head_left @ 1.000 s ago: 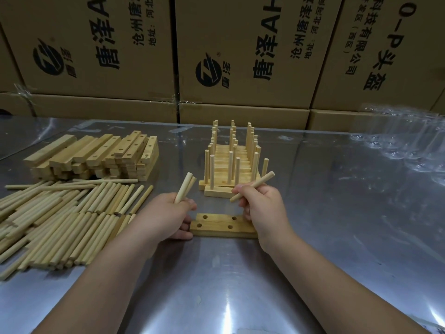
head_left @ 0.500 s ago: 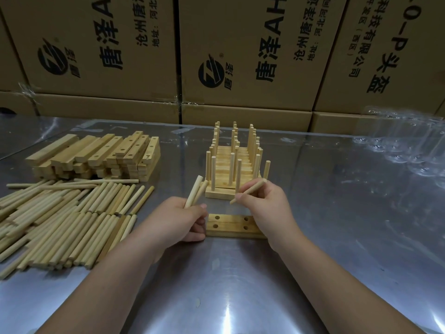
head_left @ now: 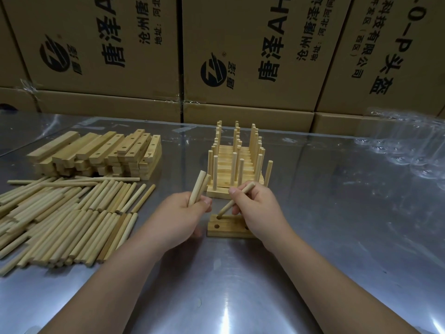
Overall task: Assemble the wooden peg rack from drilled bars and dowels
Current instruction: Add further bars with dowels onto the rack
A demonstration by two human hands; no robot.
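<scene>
Fingertips [head_left: 232, 191] of the right hand [head_left: 261, 209] pinch a dowel [head_left: 238, 200] slanting down-left, its tip at the far-left hole of the drilled bar [head_left: 227, 229], just below frame centre. I'd stand it upright before pressing, since at this tilt it may bind. The left hand [head_left: 183, 214] grips two spare dowels [head_left: 199, 188] just left of the bar and could steady it.

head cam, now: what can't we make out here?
- Head view: drilled bar right end, hidden under the right hand.
- Head view: spare dowels lower ends, hidden inside the left hand.
- Head view: dowel pile, cut off by the left edge.
- Head view: finished racks, rear rows overlap, uncountable.
</scene>
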